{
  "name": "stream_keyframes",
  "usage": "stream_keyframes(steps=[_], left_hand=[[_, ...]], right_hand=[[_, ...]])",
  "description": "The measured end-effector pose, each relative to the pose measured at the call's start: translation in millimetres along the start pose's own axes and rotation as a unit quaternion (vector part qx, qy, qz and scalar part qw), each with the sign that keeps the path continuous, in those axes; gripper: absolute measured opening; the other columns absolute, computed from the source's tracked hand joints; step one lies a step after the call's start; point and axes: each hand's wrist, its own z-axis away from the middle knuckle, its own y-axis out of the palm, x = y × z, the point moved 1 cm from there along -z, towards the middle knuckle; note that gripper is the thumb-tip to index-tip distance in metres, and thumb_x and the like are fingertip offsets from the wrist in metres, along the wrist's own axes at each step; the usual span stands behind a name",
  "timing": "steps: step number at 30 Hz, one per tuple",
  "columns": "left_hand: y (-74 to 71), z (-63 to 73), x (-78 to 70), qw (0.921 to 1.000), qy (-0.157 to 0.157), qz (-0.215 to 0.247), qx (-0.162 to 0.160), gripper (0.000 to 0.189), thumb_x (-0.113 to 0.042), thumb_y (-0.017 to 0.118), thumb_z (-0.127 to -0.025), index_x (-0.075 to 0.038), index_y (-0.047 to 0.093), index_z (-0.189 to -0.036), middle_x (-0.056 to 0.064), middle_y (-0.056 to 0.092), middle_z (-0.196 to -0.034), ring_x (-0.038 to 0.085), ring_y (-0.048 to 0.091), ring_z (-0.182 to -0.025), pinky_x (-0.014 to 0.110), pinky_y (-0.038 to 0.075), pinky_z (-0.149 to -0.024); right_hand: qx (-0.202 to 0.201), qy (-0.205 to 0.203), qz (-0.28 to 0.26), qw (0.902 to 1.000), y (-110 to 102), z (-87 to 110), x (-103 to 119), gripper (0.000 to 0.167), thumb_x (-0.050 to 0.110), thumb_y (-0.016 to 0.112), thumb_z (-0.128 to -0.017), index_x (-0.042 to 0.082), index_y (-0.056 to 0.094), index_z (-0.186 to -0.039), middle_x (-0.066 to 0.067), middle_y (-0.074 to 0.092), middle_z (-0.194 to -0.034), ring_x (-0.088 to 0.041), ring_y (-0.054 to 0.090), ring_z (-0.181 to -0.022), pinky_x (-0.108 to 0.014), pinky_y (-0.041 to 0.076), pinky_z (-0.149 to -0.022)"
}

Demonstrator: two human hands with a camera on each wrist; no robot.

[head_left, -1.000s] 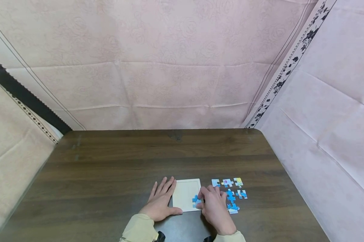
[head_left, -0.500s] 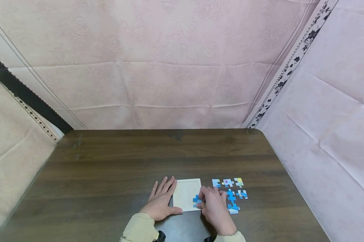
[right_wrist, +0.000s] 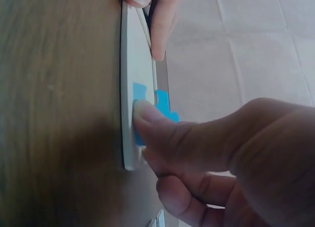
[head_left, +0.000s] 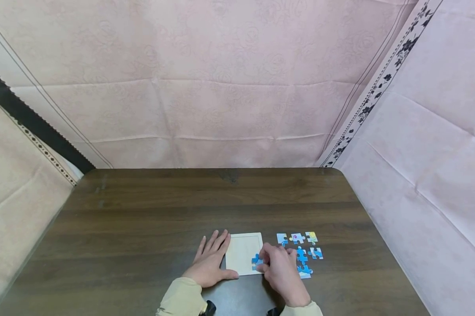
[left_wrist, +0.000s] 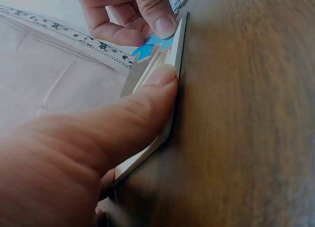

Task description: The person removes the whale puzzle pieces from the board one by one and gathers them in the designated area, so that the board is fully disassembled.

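Observation:
A pale square puzzle tray (head_left: 241, 248) lies on the table in the head view. Along its left edge rests my left hand (head_left: 209, 265), fingers straight and spread, with the thumb (left_wrist: 160, 79) on the near rim. A blue puzzle piece (head_left: 255, 260) sits at the tray's lower right corner, partly hidden by my right hand (head_left: 280, 270). That hand pinches the piece, and its thumb (right_wrist: 147, 116) is on the blue face in the right wrist view. Whether the piece lies flat in the tray's recess, I cannot tell.
Several loose puzzle pieces lie right of the tray, among them a yellow one (head_left: 311, 237), a blue one (head_left: 301, 256) and a blue-and-white one (head_left: 316, 253). The dark wooden table (head_left: 150, 210) is bounded by pale hanging cloth (head_left: 221, 109) behind and at both sides.

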Motion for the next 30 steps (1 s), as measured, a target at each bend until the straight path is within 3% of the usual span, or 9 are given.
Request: stream_keyframes(steps=[6,15,30], left_hand=[[0.3,-0.1,0.1,1.0,0.001,-0.002,-0.001,0.107,-0.063,0.072,-0.082,-0.007,0.024,-0.16,0.008,0.017,-0.168,0.035,0.005,-0.154,0.062,-0.002,-0.12],[0.4,-0.2,0.1,1.0,0.001,-0.004,-0.002,0.108,-0.064,0.072,-0.082,-0.007,0.024,-0.16,0.009,0.017,-0.167,0.035,0.006,-0.154,0.062,-0.002,-0.12],[2.0,-1.1,2.1,0.9999,0.006,-0.007,-0.006,0.107,-0.064,0.072,-0.082,-0.007,0.024,-0.16,0.009,0.017,-0.167,0.035,0.006,-0.154,0.061,-0.002,-0.12]], right_hand=[[0.0,0.001,-0.009,1.0,-1.0,1.2,-1.2,0.026,0.011,0.087,-0.078,0.017,0.062,-0.082,0.012,0.052,-0.065,-0.012,0.048,-0.069,-0.058,0.028,-0.09],[0.023,0.037,-0.06,0.9972,-2.7,1.2,-4.7,0.022,0.01,0.084,-0.081,0.015,0.063,-0.087,0.009,0.055,-0.068,-0.011,0.05,-0.066,-0.055,0.025,-0.091],[0.026,0.027,-0.116,0.9925,-3.3,2.4,-4.0,0.015,0.009,0.08,-0.086,0.016,0.067,-0.088,0.011,0.058,-0.069,-0.009,0.052,-0.067,-0.052,0.025,-0.088]])
